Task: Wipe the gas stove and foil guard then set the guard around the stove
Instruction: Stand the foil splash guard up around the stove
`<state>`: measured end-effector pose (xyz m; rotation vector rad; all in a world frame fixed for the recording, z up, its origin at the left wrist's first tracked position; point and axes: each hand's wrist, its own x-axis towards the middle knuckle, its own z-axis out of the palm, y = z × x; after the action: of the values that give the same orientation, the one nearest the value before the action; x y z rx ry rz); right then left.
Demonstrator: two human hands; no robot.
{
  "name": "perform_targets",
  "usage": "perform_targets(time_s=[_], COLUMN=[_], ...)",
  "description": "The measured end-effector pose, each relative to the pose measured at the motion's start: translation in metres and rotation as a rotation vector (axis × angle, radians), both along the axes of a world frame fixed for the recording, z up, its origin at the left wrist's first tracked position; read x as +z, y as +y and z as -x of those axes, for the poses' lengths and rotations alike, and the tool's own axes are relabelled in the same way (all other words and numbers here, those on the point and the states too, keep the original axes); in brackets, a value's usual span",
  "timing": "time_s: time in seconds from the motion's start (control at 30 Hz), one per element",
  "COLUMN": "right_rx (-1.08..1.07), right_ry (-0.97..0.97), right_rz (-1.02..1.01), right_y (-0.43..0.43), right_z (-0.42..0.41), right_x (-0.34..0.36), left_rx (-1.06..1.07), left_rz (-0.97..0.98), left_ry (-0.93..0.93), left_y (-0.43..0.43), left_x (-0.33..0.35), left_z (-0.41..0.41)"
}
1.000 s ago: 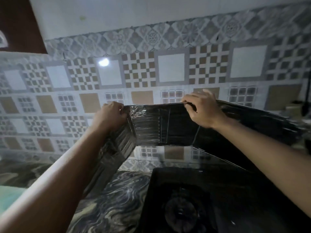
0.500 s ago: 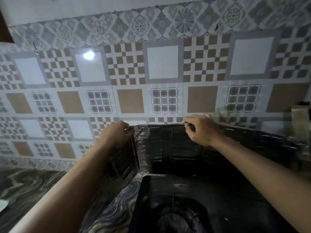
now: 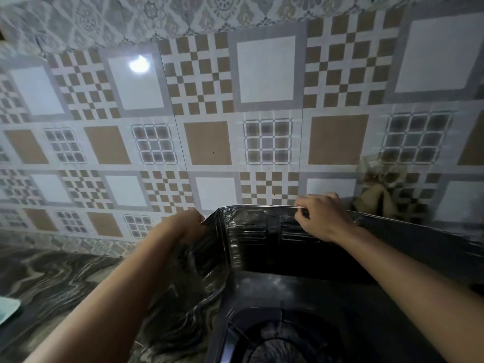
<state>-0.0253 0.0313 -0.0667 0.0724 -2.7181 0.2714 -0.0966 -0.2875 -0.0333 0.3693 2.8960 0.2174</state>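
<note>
A dark, shiny foil guard (image 3: 258, 239) stands folded behind and to the left of the black gas stove (image 3: 301, 302), against the tiled wall. My left hand (image 3: 183, 226) grips the guard's top edge at the left fold. Further right, my right hand (image 3: 322, 216) pinches the top edge of the back panel. The guard's right part (image 3: 419, 239) runs off toward the right edge. A burner (image 3: 277, 347) shows at the bottom, partly cut off.
A patterned tile wall (image 3: 235, 113) rises close behind the guard. The marbled dark countertop (image 3: 65, 281) stretches to the left, with a pale green object (image 3: 7, 310) at its left edge. A brownish object (image 3: 379, 197) stands at the wall behind the guard's right part.
The guard has come down from a raised position until its back panel stands behind the stove. Both hands moved down with it and kept their hold on the top edge.
</note>
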Motion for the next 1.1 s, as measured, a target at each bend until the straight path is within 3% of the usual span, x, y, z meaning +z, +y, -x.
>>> perform_targets(time_s=[0.23,0.43,0.63,0.8,1.1], right_rx=[-0.041,-0.036,0.100,0.049,0.068], right_ry=[-0.054,-0.259,-0.181,-0.029,-0.123], right_rz=[-0.040,-0.119,-0.024,-0.056,0.177], right_y=[-0.012,-0.036,-0.082,-0.120,-0.140], right_z=[0.012,0.022,0.041,0.056,0.075], right_x=[0.004,0.006,0.004,0.003,0.005], left_rx=[0.037,0.068,0.112,0.122,0.152], left_rz=[-0.107,-0.229,-0.487,-0.530,-0.654], left_ry=[0.100,-0.099,-0.077,-0.030,-0.093], left_y=[0.011,0.021,0.022,0.023,0.022], left_x=[0.000,-0.010,-0.016,-0.014,-0.017], left_z=[0.004,-0.003,-0.003,-0.006,-0.002])
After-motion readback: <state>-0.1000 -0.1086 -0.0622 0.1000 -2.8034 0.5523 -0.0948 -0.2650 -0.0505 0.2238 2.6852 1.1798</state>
